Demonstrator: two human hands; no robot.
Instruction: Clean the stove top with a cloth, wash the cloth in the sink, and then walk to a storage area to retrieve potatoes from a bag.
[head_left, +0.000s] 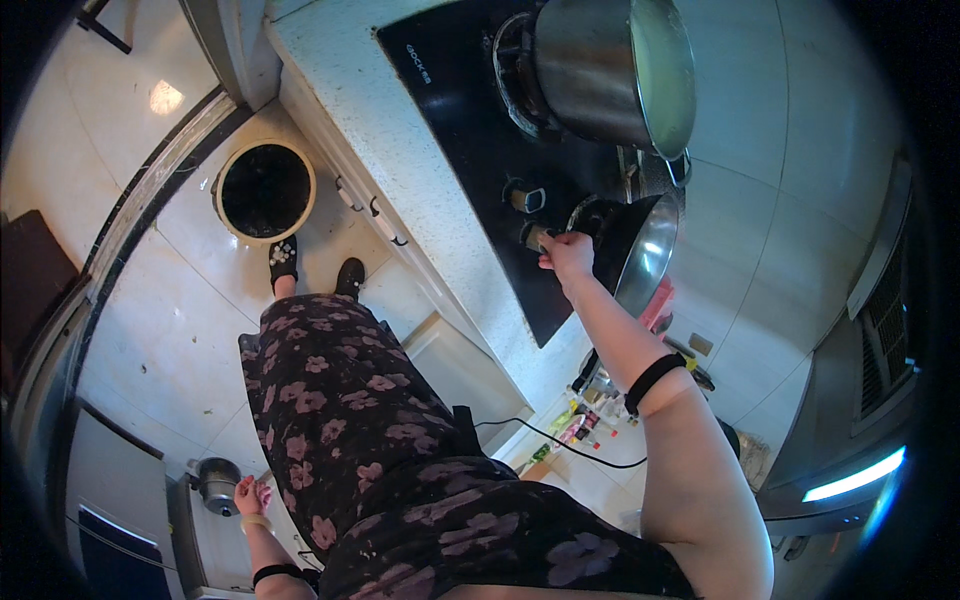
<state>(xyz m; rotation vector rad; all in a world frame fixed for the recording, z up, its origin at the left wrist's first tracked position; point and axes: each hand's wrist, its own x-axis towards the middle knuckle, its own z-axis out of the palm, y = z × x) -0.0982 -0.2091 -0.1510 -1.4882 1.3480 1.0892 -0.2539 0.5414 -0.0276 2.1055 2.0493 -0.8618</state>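
Note:
My right hand grips a control knob on a black glass gas cooktop. A second knob sits just beside it. Close to my right hand and forearm is a wide metal wok, tilted in this view, on one burner. On the other burner stands a tall steel stockpot; something pale shows inside it. My left hand hangs low at my side with loosely bent fingers and holds nothing. It appears near a small metal pot, though I cannot tell the gap.
A round bin with a black liner stands on the tiled floor by my feet. White cabinet drawers run below the speckled counter. Bottles and packets crowd its far end, near a black cable. A lit range hood hangs at right.

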